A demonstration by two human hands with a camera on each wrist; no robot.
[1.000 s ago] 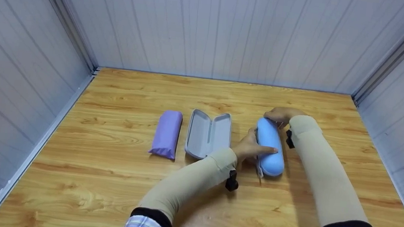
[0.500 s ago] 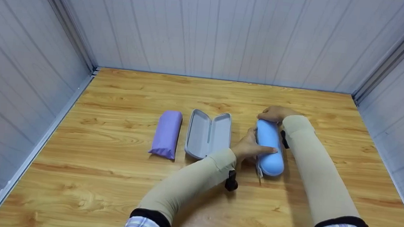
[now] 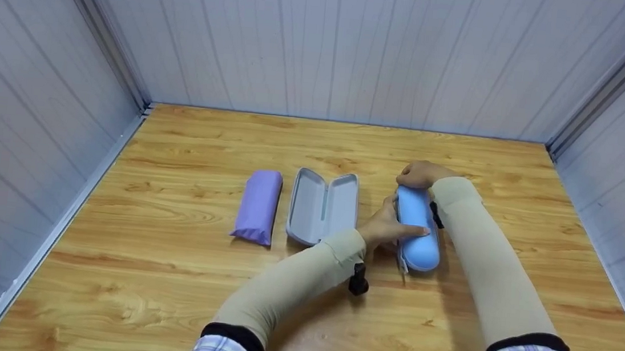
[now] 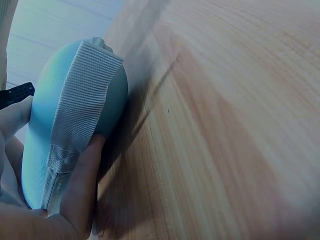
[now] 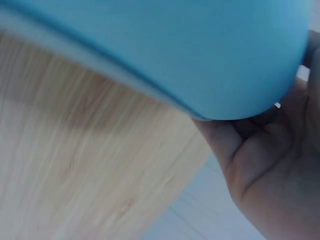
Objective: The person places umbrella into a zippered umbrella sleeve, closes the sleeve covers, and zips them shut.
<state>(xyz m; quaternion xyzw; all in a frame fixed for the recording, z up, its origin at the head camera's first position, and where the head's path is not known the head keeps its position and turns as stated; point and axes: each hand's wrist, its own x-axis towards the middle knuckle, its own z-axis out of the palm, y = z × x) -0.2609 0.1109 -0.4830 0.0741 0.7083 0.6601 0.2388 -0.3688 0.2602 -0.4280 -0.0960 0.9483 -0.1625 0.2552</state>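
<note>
A light blue zip case (image 3: 419, 214) rests on the table at right of centre, its seam along the left side. My left hand (image 3: 383, 226) grips its near part, thumb across the top; in the left wrist view, the fingers (image 4: 82, 185) lie beside a pale fabric strap (image 4: 82, 95) on the case's end. Bent fingers of my right hand (image 3: 424, 175) are at the far end. The right wrist view has this hand (image 5: 270, 160) against the rounded end (image 5: 250, 85), by the seam; whatever its fingertips pinch is hidden.
An open grey case (image 3: 309, 209) with two hollow halves lies left of the blue one. Farther left is a purple wrapped packet (image 3: 259, 205). Pale panels (image 3: 325, 45) stand behind and at both sides of the wooden table (image 3: 165, 276).
My right hand has moved a little left around the blue case's far end, its forearm following. My left hand and the case have hardly moved.
</note>
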